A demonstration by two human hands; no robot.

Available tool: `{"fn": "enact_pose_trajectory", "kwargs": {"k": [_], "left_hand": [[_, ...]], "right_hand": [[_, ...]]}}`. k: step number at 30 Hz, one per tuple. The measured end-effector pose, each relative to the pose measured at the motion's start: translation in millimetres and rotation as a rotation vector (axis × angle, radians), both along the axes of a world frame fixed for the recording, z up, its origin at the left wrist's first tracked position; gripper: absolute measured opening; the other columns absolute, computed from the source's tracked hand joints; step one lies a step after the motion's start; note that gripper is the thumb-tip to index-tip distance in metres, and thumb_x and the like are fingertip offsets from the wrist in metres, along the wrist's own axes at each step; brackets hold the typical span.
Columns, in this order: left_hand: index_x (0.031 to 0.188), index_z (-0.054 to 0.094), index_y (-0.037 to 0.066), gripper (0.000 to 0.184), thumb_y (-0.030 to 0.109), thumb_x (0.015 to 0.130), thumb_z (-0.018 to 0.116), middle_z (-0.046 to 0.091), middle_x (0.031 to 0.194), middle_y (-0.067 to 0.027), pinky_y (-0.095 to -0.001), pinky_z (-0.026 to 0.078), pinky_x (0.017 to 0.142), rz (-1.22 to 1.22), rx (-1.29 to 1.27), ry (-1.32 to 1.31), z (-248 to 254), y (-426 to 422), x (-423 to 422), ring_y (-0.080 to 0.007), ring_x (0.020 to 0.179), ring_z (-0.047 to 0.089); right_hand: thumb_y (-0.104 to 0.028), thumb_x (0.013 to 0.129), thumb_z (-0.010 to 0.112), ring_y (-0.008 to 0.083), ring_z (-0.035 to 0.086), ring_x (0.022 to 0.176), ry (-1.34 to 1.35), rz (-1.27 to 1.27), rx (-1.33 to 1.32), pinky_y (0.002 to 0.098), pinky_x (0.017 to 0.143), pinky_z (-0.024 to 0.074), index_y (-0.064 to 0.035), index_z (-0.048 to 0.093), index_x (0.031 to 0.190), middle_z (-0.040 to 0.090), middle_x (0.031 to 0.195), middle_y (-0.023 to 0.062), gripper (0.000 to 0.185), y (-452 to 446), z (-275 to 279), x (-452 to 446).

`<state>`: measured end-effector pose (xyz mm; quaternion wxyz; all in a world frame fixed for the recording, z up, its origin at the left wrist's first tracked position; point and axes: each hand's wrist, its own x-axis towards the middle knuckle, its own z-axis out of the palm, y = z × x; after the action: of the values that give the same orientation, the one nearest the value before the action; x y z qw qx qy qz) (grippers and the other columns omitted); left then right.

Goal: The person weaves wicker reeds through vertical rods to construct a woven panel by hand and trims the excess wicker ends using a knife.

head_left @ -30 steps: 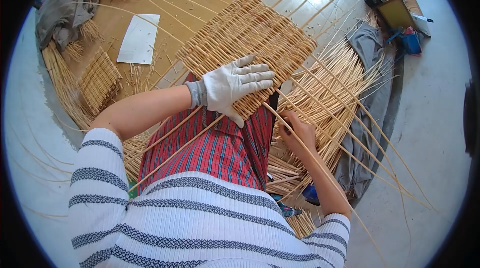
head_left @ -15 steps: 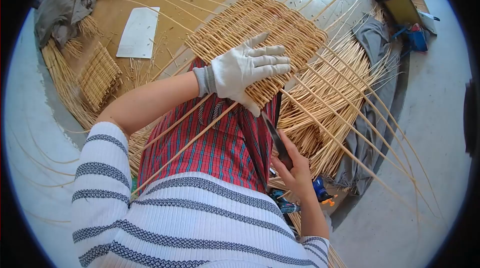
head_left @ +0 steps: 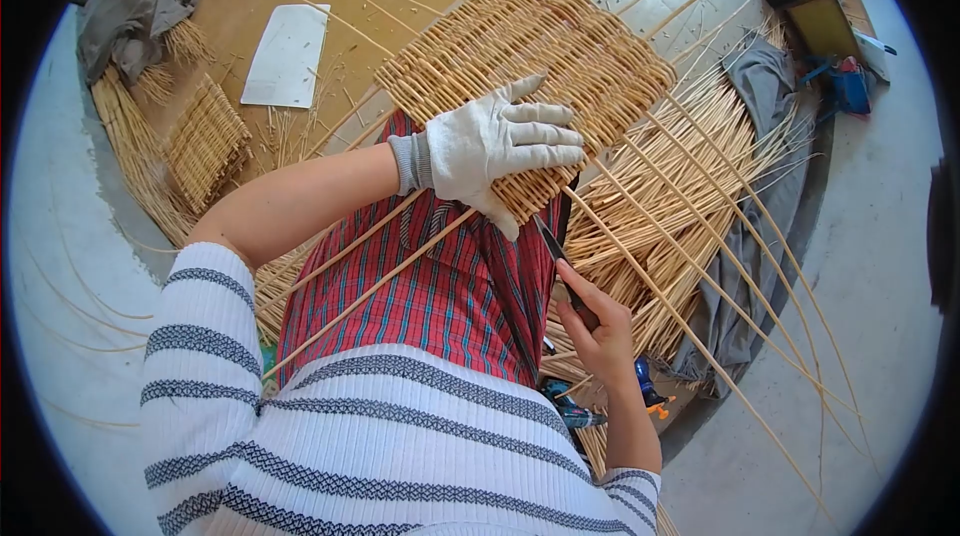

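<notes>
While the gloved left hand (head_left: pixel 500 143) lies flat, fingers spread, on the woven panel (head_left: pixel 535 46) over the lap, the bare right hand (head_left: pixel 603 331) grips a slim dark tool (head_left: pixel 556 250) near the panel's near corner. The panel's body looks closely filled, but long rods (head_left: pixel 372 292) projecting left, right and far appear unwoven and untrimmed.
</notes>
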<state>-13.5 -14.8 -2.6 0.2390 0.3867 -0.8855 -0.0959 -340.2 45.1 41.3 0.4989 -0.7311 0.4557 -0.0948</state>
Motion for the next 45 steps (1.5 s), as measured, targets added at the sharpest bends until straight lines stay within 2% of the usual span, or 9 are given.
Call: {"fn": "enact_pose_trajectory", "kwargs": {"k": [11,15,22,27,34,36,38,39,45], "left_hand": [[0.164,0.025,0.008,0.131,0.085,0.067,0.066,0.025,0.170,-0.0150,-0.0578,0.010,0.130,-0.152,0.010,-0.117,-8.3,-9.1,-5.5,-0.0301,0.159,0.022],[0.165,0.024,0.009,0.134,0.083,0.063,0.070,0.023,0.171,-0.0133,-0.0594,0.007,0.130,-0.163,0.040,-0.080,-22.2,-11.1,-6.2,-0.0283,0.160,0.018],[0.164,0.028,0.011,0.134,0.078,0.059,0.076,0.024,0.171,-0.0113,-0.0602,0.007,0.130,-0.143,0.047,-0.047,-25.3,-12.3,-6.7,-0.0279,0.159,0.020],[0.163,0.029,0.010,0.132,0.081,0.061,0.073,0.026,0.171,-0.0126,-0.0606,0.008,0.130,-0.152,0.070,-0.075,-17.1,-13.1,-4.4,-0.0289,0.159,0.022],[0.163,0.029,0.008,0.122,0.081,0.072,0.064,0.025,0.171,-0.0140,-0.0596,0.008,0.130,-0.201,0.050,-0.054,-16.0,-15.0,0.9,-0.0299,0.158,0.024],[0.161,0.031,0.006,0.122,0.080,0.071,0.066,0.029,0.169,-0.0158,-0.0591,0.012,0.129,-0.234,0.051,-0.056,-8.0,-13.5,0.4,-0.0317,0.156,0.029],[0.159,0.034,0.004,0.122,0.076,0.067,0.070,0.034,0.167,-0.0169,-0.0590,0.015,0.128,-0.196,0.064,-0.090,-1.7,-18.5,-0.2,-0.0327,0.153,0.035],[0.158,0.037,0.004,0.122,0.072,0.063,0.074,0.037,0.165,-0.0176,-0.0582,0.017,0.128,-0.194,0.072,-0.080,1.7,-21.6,-0.3,-0.0340,0.151,0.038],[0.156,0.042,0.006,0.120,0.071,0.061,0.075,0.041,0.163,-0.0174,-0.0557,0.018,0.129,-0.169,0.161,-0.135,24.0,-35.0,-3.6,-0.0348,0.151,0.038]], "right_hand": [[-0.002,0.087,0.071,0.0141,0.058,0.062,0.126,0.401,-0.623,0.0283,0.054,0.0478,-0.0184,0.069,0.139,0.076,0.102,0.0081,0.054,-43.5,-37.9,-9.6],[-0.005,0.090,0.069,0.0199,0.071,0.081,-0.230,0.139,0.172,0.0315,0.066,0.0558,-0.0202,0.067,0.141,0.076,0.118,0.0117,0.054,-48.7,-38.8,-2.6],[-0.004,0.097,0.067,0.0080,0.066,0.097,0.214,0.409,0.117,0.0226,0.081,0.0507,-0.0060,0.061,0.145,0.069,0.137,0.0092,0.048,-80.0,-17.9,7.2],[-0.007,0.092,0.069,0.0130,0.070,0.074,-0.076,0.316,0.129,0.0309,0.070,0.0555,-0.0189,0.068,0.140,0.077,0.102,0.0109,0.050,-82.1,-31.8,7.6],[-0.006,0.094,0.068,0.0134,0.071,0.090,-0.184,0.352,0.072,0.0306,0.077,0.0589,-0.0113,0.063,0.144,0.075,0.127,0.0097,0.051,-75.0,-33.8,17.8],[-0.011,0.098,0.064,0.0089,0.065,0.077,-0.275,0.447,-0.135,0.0274,0.066,0.0540,-0.0102,0.054,0.152,0.078,0.105,0.0062,0.055,-79.1,-35.4,16.4],[-0.015,0.101,0.062,0.0041,0.051,0.062,-0.166,0.192,0.861,0.0236,0.054,0.0402,-0.0127,0.045,0.159,0.063,0.075,-0.0011,0.061,-83.6,-14.3,13.5],[-0.017,0.102,0.062,0.0035,0.035,0.054,-0.275,0.156,0.942,0.0220,0.050,0.0265,-0.0143,0.039,0.162,0.042,0.066,-0.0066,0.064,-81.2,-14.5,14.7],[-0.035,0.108,0.055,0.0052,0.038,0.054,-0.492,0.100,1.126,0.0223,0.047,0.0297,-0.0160,0.035,0.163,0.051,0.069,-0.0023,0.062,-92.0,-7.5,2.2]]}}
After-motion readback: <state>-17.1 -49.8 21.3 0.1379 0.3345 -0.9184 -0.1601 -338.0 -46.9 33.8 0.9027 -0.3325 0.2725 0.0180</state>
